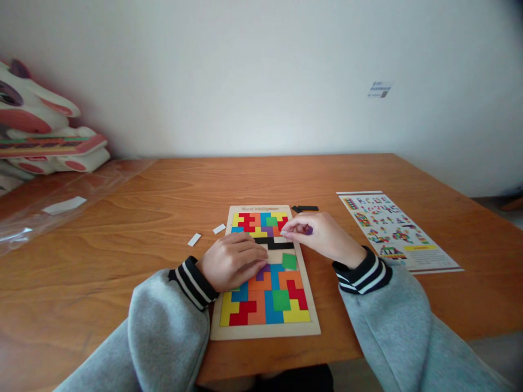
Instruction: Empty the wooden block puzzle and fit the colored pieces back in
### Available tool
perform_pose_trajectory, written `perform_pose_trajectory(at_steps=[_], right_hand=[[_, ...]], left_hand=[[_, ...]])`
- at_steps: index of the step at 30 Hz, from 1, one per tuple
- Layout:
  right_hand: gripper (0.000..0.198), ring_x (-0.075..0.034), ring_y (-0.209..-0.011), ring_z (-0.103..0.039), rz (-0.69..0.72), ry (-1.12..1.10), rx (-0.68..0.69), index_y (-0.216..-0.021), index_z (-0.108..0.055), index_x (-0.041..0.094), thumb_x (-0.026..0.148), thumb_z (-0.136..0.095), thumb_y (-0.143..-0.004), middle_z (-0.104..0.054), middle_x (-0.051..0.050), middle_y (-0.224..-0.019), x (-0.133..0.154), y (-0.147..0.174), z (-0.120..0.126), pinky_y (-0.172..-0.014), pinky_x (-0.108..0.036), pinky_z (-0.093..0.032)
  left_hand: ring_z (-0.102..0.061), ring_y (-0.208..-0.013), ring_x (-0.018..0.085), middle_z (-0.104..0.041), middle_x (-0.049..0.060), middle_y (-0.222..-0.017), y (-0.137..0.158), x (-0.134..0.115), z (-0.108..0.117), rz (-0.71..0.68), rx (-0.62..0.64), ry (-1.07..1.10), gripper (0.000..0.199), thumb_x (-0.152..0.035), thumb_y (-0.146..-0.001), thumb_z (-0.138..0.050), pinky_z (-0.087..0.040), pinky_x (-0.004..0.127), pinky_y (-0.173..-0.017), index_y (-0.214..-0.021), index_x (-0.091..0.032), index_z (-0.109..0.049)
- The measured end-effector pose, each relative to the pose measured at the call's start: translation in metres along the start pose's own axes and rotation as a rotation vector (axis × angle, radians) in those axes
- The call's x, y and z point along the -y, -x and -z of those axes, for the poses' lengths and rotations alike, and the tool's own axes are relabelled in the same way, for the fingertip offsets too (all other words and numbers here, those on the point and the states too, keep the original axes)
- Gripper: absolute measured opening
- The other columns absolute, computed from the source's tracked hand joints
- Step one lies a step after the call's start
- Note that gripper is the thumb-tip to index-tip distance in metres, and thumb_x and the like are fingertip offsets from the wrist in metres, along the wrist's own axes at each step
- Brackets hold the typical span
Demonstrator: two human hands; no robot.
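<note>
Purple piece (309,230) half hidden in right hand (322,237); left hand (232,260) covers puzzle board (265,329)

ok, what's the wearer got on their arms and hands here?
Both arms are in loose grey sweatshirt sleeves ending in dark ribbed cuffs with white stripes. The left hand and right hand are bare: no gloves, and no rings or watch visible. No cables or markings.

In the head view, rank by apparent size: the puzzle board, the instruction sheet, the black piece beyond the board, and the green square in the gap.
1. Puzzle board, nearest the camera, so partly inflated.
2. Instruction sheet, not much smaller; true order with the board is unsure.
3. Black piece.
4. Green square, much like the black piece; hard to separate.
</note>
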State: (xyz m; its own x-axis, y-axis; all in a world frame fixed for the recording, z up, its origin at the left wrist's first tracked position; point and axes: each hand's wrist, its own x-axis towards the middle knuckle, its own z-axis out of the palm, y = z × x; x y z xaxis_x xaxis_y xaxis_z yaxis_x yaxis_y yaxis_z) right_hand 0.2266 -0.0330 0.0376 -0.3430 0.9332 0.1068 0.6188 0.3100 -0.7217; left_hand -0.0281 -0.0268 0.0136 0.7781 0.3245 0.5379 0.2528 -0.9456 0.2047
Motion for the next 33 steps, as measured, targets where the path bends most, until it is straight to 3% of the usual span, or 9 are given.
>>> perform_pose_trajectory(at_steps=[2, 7, 13, 19, 28, 33], right_hand=[[0.015, -0.014, -0.071, -0.065, 0.018, 0.052, -0.028, -0.088, -0.077, 0.019, 0.030, -0.068, -0.087, -0.075, -0.005, -0.084, -0.003, -0.001, 0.005, -0.064, -0.025, -0.046], [0.015, -0.016, -0.080, -0.069, 0.053, 0.119, 0.075, -0.092, -0.077, 0.020, 0.028, -0.065, -0.089, -0.077, -0.005, -0.094, -0.007, 0.000, 0.008, -0.070, -0.026, -0.050], [0.020, -0.017, -0.079, -0.070, -0.021, 0.025, 0.078, -0.094, -0.076, 0.020, 0.033, -0.061, -0.091, -0.077, -0.006, -0.094, -0.012, 0.000, 0.005, -0.070, -0.027, -0.052], [0.023, -0.018, -0.081, -0.071, -0.086, -0.098, 0.056, -0.098, -0.073, 0.018, 0.036, -0.061, -0.089, -0.077, -0.007, -0.093, -0.012, -0.001, 0.004, -0.073, -0.029, -0.054], [0.028, -0.015, -0.072, -0.064, -0.012, -0.108, 0.299, -0.091, -0.070, 0.018, 0.044, -0.060, -0.090, -0.073, -0.004, -0.083, 0.002, 0.004, 0.006, -0.065, -0.027, -0.048], [0.026, -0.014, -0.073, -0.062, 0.030, -0.090, 0.351, -0.092, -0.067, 0.018, 0.043, -0.057, -0.092, -0.071, -0.003, -0.086, 0.006, 0.005, 0.008, -0.066, -0.026, -0.047]], left_hand=[[-0.065, -0.093, 0.020, -0.075, 0.007, -0.105, 0.000, 0.000, 0.000, 0.006, 0.017, -0.001, 0.019, -0.024, -0.095, -0.056, -0.058, 0.034, -0.084, -0.107, -0.017, -0.068], [-0.058, -0.114, 0.025, -0.067, 0.008, -0.128, 0.000, -0.002, 0.000, 0.048, 0.118, 0.031, 0.030, -0.032, -0.096, -0.056, -0.053, 0.042, -0.097, -0.122, -0.018, -0.062], [-0.051, -0.125, 0.027, -0.060, 0.009, -0.137, 0.000, -0.004, 0.001, 0.096, 0.209, 0.086, 0.040, -0.039, -0.097, -0.052, -0.047, 0.046, -0.104, -0.132, -0.019, -0.056], [-0.052, -0.123, 0.027, -0.063, 0.009, -0.133, 0.002, -0.004, -0.001, 0.101, 0.201, 0.076, 0.038, -0.038, -0.098, -0.051, -0.048, 0.045, -0.102, -0.129, -0.018, -0.058], [-0.063, -0.097, 0.022, -0.075, 0.007, -0.106, -0.002, -0.004, 0.004, 0.017, 0.076, -0.049, 0.024, -0.029, -0.096, -0.055, -0.052, 0.037, -0.086, -0.111, -0.017, -0.068], [-0.063, -0.097, 0.022, -0.075, 0.006, -0.104, -0.003, -0.005, 0.004, -0.036, 0.060, -0.002, 0.022, -0.027, -0.094, -0.058, -0.053, 0.036, -0.086, -0.111, -0.018, -0.069]])
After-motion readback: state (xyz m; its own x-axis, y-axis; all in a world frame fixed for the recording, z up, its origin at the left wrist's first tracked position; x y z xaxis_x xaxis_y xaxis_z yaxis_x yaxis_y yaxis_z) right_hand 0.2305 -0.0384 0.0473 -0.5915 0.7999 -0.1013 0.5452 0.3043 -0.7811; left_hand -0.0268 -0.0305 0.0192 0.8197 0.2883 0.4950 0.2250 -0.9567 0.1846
